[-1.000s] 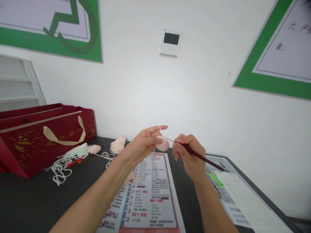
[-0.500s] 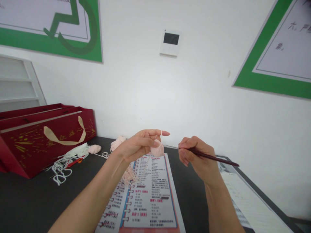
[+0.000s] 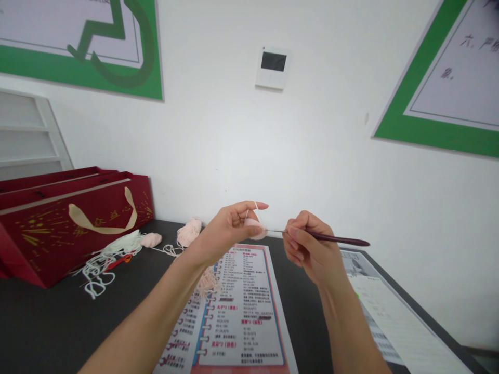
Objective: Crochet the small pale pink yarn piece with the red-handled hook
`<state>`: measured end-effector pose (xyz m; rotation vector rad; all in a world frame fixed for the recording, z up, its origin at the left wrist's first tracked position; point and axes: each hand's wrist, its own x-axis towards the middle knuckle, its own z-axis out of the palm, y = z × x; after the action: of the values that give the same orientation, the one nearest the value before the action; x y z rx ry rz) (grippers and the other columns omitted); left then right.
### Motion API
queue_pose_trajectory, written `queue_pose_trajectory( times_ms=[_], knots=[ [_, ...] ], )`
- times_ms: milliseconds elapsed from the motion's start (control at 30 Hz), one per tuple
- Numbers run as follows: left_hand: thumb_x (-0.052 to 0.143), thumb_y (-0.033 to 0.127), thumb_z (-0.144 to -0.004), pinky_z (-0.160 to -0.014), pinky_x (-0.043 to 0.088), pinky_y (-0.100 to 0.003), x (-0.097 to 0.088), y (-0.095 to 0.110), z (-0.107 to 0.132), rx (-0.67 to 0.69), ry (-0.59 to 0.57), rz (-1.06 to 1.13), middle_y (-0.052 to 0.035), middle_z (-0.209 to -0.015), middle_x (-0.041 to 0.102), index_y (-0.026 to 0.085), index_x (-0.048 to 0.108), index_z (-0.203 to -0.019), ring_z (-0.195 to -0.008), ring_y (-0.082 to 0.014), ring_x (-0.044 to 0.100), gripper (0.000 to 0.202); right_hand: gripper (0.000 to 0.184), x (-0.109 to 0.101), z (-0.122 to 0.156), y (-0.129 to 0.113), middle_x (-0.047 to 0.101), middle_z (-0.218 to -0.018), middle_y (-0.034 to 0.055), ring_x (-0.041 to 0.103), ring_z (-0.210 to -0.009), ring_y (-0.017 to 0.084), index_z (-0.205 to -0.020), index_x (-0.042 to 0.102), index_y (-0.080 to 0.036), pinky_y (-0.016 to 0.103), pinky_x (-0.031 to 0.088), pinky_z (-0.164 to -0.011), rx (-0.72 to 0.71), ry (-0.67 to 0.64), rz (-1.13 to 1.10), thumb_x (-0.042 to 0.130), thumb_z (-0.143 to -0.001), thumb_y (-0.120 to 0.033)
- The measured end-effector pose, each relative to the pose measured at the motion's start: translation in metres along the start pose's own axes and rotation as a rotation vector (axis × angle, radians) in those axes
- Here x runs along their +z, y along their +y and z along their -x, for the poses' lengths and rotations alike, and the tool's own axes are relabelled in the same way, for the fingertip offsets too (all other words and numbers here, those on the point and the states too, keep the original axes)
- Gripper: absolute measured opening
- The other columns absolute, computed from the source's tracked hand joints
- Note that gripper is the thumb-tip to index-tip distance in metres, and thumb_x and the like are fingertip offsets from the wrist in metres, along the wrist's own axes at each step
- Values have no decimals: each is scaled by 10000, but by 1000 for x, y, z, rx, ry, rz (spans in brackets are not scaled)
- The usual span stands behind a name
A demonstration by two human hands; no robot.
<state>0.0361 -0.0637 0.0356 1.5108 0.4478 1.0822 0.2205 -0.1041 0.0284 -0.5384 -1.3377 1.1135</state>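
My left hand pinches a small round pink crochet piece, with a strand of pale yarn looped over its outstretched index finger. My right hand grips a dark red crochet hook like a pencil. The hook's thin metal tip touches the pink piece. Both hands are held above a spiral-bound printed sheet on the dark table. Pink yarn hangs down from the left hand to a loose bunch on the sheet.
A red gift bag with a beige handle lies at the left. Beside it lie tangled white yarn and pink yarn balls. White papers lie at the right edge. A white wall with green-bordered posters stands behind.
My right hand first drew the hook away from the pink piece, then brought its tip back to it. My left hand dipped slightly and rose again.
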Motion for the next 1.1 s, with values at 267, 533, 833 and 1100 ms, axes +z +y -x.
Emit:
queue_pose_trajectory(
  times_ms=[267,533,833,1100],
  knots=[
    [727,211,-756,-640,367,-266,7,0,1,57,74,-76,48,-704,530,156,577,-1190,-651,-102,489,462,150,2,6,4,473,-499,-82,378,-392,65,-747,524,-203,202,290,-373,-146,58,283,602,-873,-230],
    [696,215,-780,-699,411,-296,11,-3,0,138,160,-203,31,-688,576,165,616,-1149,-669,-124,518,381,174,7,14,2,433,-511,-78,396,-425,86,-756,502,-216,234,295,-411,-203,123,591,561,-904,-286],
    [658,183,-796,-754,457,-319,20,-17,1,233,223,-301,10,-742,651,215,657,-1144,-720,-154,579,349,128,22,10,18,520,-663,-42,453,-510,89,-833,503,-227,221,365,-493,-599,176,1103,500,-903,-120],
    [734,168,-740,-772,427,-269,20,-15,-7,-34,101,279,46,-655,612,154,647,-1104,-648,-87,562,374,218,-8,-8,40,602,-725,7,560,-603,131,-970,560,-243,232,436,-523,-980,14,1206,545,-854,-60]
  ],
)
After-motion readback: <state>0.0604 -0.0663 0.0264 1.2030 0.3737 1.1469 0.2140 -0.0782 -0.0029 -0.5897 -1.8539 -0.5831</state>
